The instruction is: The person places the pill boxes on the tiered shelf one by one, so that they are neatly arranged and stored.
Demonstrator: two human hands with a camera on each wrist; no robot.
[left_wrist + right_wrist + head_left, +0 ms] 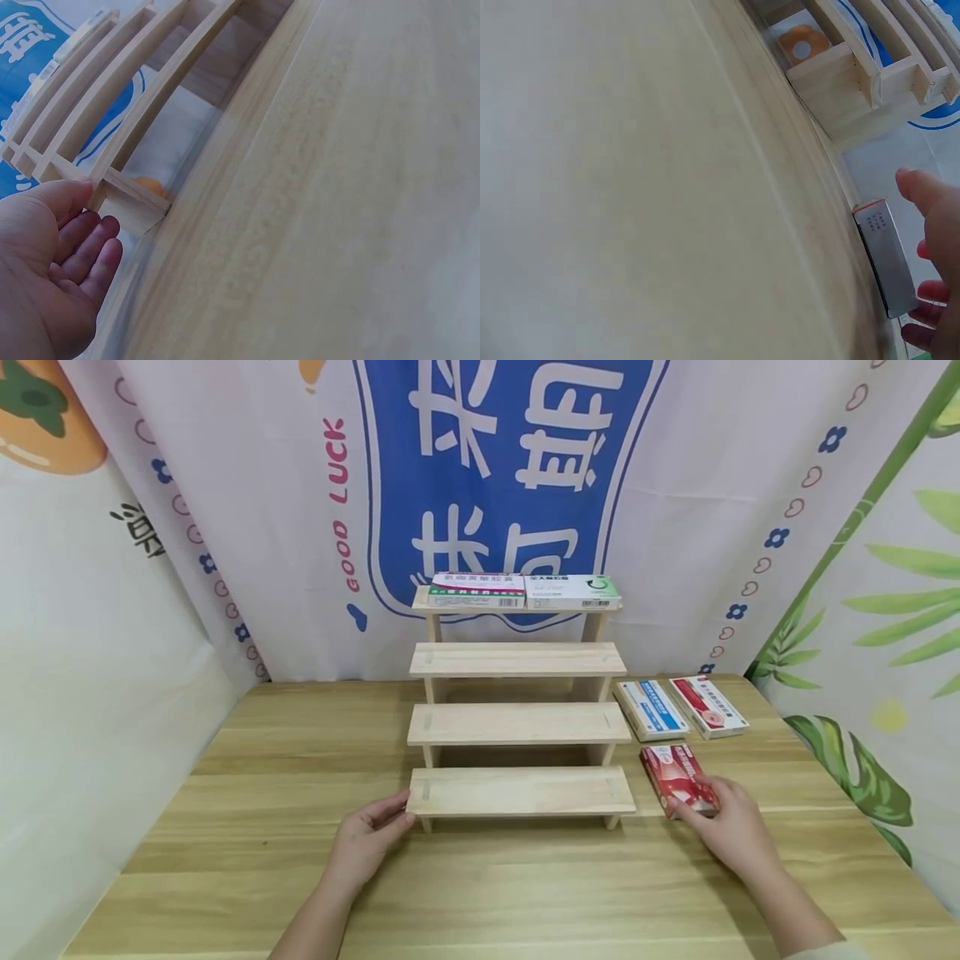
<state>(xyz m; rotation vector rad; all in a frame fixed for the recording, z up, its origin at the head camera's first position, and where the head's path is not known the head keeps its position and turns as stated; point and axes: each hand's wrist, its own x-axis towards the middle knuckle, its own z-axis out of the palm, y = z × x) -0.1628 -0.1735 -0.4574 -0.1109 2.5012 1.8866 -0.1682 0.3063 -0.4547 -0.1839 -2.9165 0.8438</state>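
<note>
A pale wooden tiered stand (521, 792) stands on the table. At the left end of its lowest shelf, my left hand (369, 843) holds the corner between thumb and fingers; in the left wrist view the thumb of this hand (45, 262) lies against that corner. My right hand (731, 827) is over the near end of a red medicine box (671, 772) lying flat to the right of the stand. In the right wrist view the thumb of this hand (941, 232) stands apart from the box's grey-looking side (889, 259), with the other fingers close to it.
Behind the red box lie a blue-and-white box (651, 710) and a red-and-white box (708, 706). Two more boxes, one white and magenta (476, 591) and one white and green (572, 592), lie on the top shelf. A printed cloth (690, 527) hangs behind the wooden table (300, 752).
</note>
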